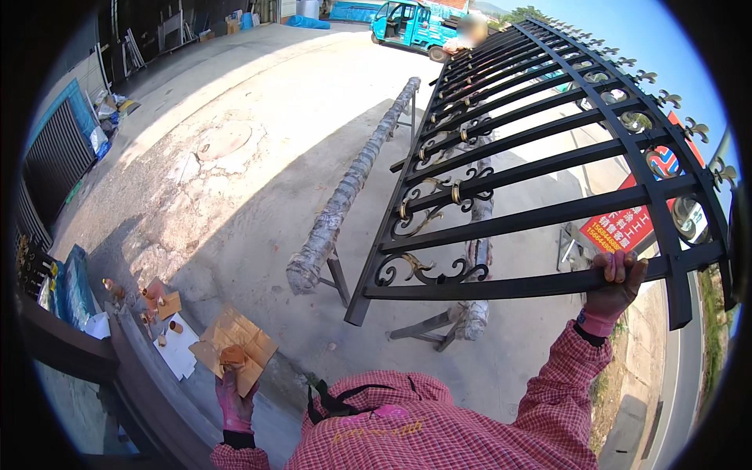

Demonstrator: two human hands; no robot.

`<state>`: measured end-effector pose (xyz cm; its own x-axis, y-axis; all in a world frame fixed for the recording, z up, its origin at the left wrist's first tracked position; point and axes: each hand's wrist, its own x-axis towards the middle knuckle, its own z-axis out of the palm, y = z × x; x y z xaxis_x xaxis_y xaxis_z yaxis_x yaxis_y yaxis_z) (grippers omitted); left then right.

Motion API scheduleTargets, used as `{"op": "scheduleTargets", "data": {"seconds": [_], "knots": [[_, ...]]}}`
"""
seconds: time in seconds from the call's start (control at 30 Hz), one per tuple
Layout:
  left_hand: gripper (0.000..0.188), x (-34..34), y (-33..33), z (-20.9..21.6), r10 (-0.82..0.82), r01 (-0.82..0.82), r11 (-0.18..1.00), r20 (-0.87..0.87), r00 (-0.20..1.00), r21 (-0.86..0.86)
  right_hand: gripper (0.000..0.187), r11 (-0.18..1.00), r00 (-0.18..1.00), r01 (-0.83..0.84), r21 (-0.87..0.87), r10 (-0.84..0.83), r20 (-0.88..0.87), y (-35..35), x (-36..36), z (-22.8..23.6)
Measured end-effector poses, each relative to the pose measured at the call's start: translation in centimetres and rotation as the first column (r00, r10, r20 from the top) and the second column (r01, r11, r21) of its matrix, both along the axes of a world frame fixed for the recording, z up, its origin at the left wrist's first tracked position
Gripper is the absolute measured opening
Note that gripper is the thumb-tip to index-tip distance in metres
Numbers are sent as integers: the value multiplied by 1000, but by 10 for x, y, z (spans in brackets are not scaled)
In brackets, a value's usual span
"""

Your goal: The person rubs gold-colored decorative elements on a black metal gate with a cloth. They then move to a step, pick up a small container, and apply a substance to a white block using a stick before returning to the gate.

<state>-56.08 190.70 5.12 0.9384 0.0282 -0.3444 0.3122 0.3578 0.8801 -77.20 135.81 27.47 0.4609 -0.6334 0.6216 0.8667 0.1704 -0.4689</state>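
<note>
Your hands are well apart — the left hand (236, 405) holds a brown sheet (244, 333), the right hand (613, 288) clamps the end bar of the black fence (540, 216), ahead and rightward, above a wrapped pole (473, 317).

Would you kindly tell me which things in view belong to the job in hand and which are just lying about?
Apparently in the job:
black ornamental fence panel, gripped by the right hand
brown cardboard with small orange-brown lump, in the left hand
wrapped support beam

Apparently just lying about:
blue three-wheeled truck
red sign
dark slatted panel
</note>
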Motion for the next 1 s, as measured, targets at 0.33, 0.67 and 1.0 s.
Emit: {"op": "scheduleTargets", "data": {"seconds": [0.33,0.67,1.0], "knots": [[55,-31,15,-31,67,-66,993,2,998,-102,18,858,928,-90,-505,-112,-355,11,-1,186],[58,-64,59,-54,196,-189,970,35,980,-153,24,639,658,209,-741,-652,-377,61,84,169],[59,-113,75,-80,384,-377,912,16,923,-160,23,584,438,-374,-720,-573,-692,127,177,15]]}}
